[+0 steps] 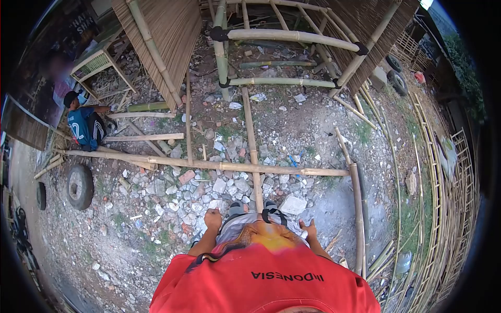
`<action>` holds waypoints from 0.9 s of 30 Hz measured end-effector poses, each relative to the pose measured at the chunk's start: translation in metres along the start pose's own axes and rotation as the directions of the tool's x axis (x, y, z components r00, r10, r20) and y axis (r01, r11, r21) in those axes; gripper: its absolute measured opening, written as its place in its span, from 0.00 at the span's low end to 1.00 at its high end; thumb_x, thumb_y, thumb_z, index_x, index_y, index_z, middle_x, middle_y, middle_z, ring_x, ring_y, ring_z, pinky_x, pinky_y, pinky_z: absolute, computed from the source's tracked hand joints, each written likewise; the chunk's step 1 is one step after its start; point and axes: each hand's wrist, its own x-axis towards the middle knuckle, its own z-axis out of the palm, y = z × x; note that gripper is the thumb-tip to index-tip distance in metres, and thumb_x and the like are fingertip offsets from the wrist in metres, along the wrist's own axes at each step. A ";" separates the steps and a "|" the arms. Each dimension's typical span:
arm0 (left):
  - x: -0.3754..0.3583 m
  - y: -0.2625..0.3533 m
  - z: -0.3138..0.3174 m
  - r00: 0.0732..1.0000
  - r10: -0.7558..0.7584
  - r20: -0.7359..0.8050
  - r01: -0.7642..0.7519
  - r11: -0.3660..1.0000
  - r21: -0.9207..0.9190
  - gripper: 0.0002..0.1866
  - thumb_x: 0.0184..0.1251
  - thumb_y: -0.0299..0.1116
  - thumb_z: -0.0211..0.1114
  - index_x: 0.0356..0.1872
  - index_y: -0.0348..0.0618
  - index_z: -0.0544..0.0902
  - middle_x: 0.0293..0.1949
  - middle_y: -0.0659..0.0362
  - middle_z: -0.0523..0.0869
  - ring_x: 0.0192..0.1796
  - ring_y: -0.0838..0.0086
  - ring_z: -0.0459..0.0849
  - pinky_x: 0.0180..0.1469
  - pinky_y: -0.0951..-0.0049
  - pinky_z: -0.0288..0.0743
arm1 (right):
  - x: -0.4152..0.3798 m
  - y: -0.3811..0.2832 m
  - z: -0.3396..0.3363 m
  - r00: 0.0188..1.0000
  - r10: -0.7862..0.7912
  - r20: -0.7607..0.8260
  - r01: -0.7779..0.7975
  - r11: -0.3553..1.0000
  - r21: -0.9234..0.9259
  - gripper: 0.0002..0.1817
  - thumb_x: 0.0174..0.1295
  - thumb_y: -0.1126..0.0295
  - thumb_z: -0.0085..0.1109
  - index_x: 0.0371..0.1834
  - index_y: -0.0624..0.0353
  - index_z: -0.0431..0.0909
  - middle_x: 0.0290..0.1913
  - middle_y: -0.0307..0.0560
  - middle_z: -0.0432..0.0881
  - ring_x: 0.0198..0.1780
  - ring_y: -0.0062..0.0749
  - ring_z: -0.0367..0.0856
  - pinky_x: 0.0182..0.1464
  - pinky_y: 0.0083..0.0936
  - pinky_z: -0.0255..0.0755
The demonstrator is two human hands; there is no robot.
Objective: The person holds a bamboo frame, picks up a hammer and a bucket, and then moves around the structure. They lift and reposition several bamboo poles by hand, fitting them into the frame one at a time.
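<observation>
My left hand (213, 220) hangs beside my left thigh with its fingers curled in, and no object shows in it. On the other side, my right hand (309, 229) is low by my right thigh, fingers a little apart and holding nothing. Between my feet runs an upright-lying bamboo pole (251, 141), pointing away from me. A long bamboo pole (224, 166) crosses over it from left to right in front of me. A pale stone block (293, 205) lies near my right hand.
Ahead stands a bamboo frame (292, 35) with black-wrapped joints and woven side panels (167, 47). A person in a blue shirt (82, 125) sits low at left, near a tyre (80, 187). Rubble covers the ground. Bamboo ladders (430, 156) and poles (359, 219) lie at right.
</observation>
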 end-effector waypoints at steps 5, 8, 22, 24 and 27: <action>0.001 0.000 0.000 1.000 -0.017 0.021 0.017 1.000 0.008 0.20 0.69 0.46 0.64 0.30 0.37 0.85 0.31 0.45 0.89 0.37 0.50 0.88 0.45 0.55 0.79 | 0.002 0.001 0.001 1.000 0.004 -0.004 -0.004 1.000 0.015 0.62 0.53 0.36 0.68 0.76 0.76 0.52 0.67 0.78 0.70 0.71 0.59 0.70 0.69 0.37 0.67; 0.000 0.002 0.002 0.999 -0.015 0.029 0.014 0.999 0.038 0.19 0.69 0.47 0.64 0.31 0.37 0.86 0.31 0.45 0.89 0.38 0.50 0.88 0.45 0.55 0.79 | 0.002 0.000 0.000 1.000 -0.009 -0.012 0.009 1.000 0.010 0.62 0.53 0.36 0.68 0.76 0.76 0.53 0.67 0.78 0.70 0.71 0.59 0.69 0.70 0.37 0.67; 0.007 0.007 0.007 0.998 -0.036 0.049 0.035 0.999 0.031 0.20 0.69 0.48 0.64 0.31 0.37 0.87 0.33 0.44 0.89 0.39 0.50 0.89 0.46 0.56 0.79 | 0.013 0.004 0.005 0.998 -0.051 -0.032 0.051 0.999 -0.012 0.58 0.56 0.40 0.68 0.75 0.76 0.54 0.65 0.79 0.72 0.69 0.60 0.72 0.68 0.37 0.68; 0.008 0.005 0.009 0.998 -0.033 0.053 0.032 0.999 0.030 0.21 0.68 0.48 0.64 0.31 0.38 0.87 0.32 0.45 0.89 0.38 0.51 0.89 0.45 0.56 0.79 | 0.013 0.003 0.004 0.999 -0.034 -0.024 0.034 0.999 0.003 0.60 0.54 0.39 0.69 0.76 0.76 0.54 0.66 0.78 0.71 0.70 0.59 0.71 0.69 0.37 0.68; 0.008 0.004 0.008 0.997 -0.033 0.063 0.032 0.999 0.024 0.21 0.68 0.49 0.64 0.31 0.38 0.87 0.30 0.46 0.89 0.37 0.52 0.89 0.45 0.57 0.79 | 0.012 0.002 0.003 1.000 -0.006 -0.014 0.007 1.000 0.027 0.61 0.52 0.37 0.70 0.76 0.76 0.54 0.67 0.77 0.70 0.71 0.58 0.71 0.69 0.37 0.67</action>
